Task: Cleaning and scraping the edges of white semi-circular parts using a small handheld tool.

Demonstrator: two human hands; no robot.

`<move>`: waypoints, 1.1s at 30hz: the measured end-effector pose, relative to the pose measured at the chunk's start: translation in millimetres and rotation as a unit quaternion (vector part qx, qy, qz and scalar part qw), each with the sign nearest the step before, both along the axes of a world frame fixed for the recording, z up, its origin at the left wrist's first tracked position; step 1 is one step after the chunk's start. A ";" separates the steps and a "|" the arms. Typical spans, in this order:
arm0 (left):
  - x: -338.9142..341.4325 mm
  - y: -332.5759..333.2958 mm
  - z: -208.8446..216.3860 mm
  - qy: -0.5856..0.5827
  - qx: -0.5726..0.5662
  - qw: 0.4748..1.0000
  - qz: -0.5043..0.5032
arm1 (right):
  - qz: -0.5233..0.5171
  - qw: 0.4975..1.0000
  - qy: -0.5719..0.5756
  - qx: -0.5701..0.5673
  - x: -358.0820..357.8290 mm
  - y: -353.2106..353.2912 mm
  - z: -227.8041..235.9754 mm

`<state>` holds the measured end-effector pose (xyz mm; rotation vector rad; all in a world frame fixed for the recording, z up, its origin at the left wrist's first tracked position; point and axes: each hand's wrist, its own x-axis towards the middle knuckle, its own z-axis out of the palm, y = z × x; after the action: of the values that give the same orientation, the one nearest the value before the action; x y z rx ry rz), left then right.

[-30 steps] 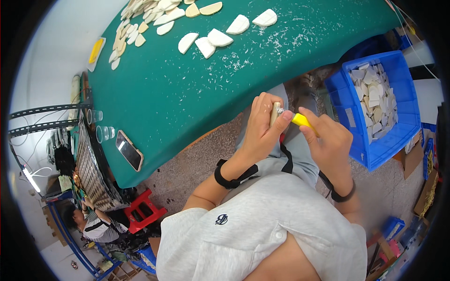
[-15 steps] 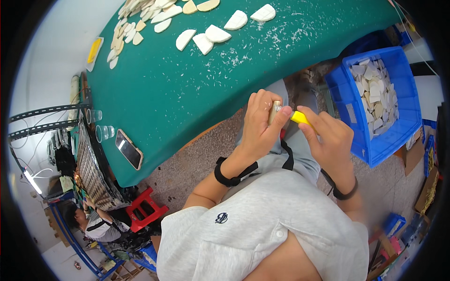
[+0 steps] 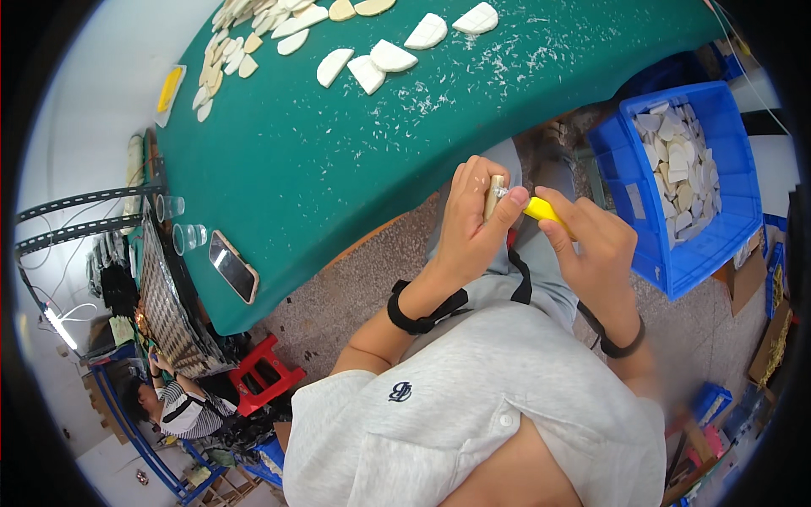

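L hand [image 3: 466, 226] had its fingers closed round a pale pc [image 3: 492, 197], prob. to steady it vs. the yellow tool [image 3: 541, 209] R hand [image 3: 598, 249] held, fingers curled, just right.

A dark monogram [image 3: 400, 392] marks the grey shirt [image 3: 460, 384]; the blue bin [image 3: 735, 160] bears an unreadable label [image 3: 635, 201].

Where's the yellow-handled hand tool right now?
In the head view, right of centre: the yellow-handled hand tool is in the bare right hand, directed toward the pale cream piece in the bare left hand.
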<state>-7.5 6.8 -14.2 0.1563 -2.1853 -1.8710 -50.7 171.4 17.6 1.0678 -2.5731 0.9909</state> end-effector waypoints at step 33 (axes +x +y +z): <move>0.6 -0.7 -6.1 -0.018 0.006 1.000 0.010 | -0.053 0.998 0.022 -0.006 3.0 -4.3 -11.0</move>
<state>-6.9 6.1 -20.3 0.2158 -2.1885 -1.8850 -47.7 167.1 6.6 0.9298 -2.5559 0.9447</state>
